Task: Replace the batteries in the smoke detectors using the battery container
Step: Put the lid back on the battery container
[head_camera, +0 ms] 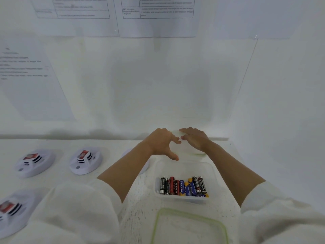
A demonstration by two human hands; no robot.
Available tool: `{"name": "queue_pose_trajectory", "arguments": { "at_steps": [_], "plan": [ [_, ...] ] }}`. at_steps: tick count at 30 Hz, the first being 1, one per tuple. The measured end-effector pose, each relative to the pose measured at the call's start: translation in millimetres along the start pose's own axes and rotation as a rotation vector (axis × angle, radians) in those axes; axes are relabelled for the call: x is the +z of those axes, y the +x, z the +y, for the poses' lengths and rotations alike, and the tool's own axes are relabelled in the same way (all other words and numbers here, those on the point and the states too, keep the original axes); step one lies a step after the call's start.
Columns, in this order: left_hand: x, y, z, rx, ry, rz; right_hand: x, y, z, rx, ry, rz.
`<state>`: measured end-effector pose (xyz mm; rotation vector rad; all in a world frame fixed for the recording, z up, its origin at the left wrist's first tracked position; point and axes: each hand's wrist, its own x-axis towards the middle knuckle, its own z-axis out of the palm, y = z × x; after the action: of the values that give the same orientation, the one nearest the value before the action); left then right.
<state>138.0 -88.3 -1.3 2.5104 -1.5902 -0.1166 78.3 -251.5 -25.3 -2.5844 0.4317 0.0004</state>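
In the head view, both hands were seen stretched out ahead, close together but not touching. The left hand was bent like a claw with its thumb held wide; whether anything was gripped could not be told. The right hand was laid flat, fingers straight, on a pale round thing too washed out to be named.

The box was found back toward the body from the hands, between the arms, just under the left thumb. The batteries were packed side by side, their long way pointing away from the body. The left hand was judged slightly nearer. The detectors were set well off to its left.
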Motion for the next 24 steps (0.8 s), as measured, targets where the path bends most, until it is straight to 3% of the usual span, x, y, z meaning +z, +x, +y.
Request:
{"name": "queue_pose_trajectory", "arguments": {
  "at_steps": [8,13,18,24],
  "plan": [
    [4,-5,1,-0.019,-0.071,0.027,-1,-9,3,-0.106,-0.086,0.0],
    [8,-14,2,-0.059,-0.337,0.044,-2,-31,9,-0.111,-0.03,0.073],
    [12,-35,15,-0.014,-0.218,0.21,-6,-68,7,-0.142,0.036,0.089],
    [15,-73,32,0.04,-0.246,0.285,-4,-126,-1,-0.165,0.105,0.135]
  ]
}}
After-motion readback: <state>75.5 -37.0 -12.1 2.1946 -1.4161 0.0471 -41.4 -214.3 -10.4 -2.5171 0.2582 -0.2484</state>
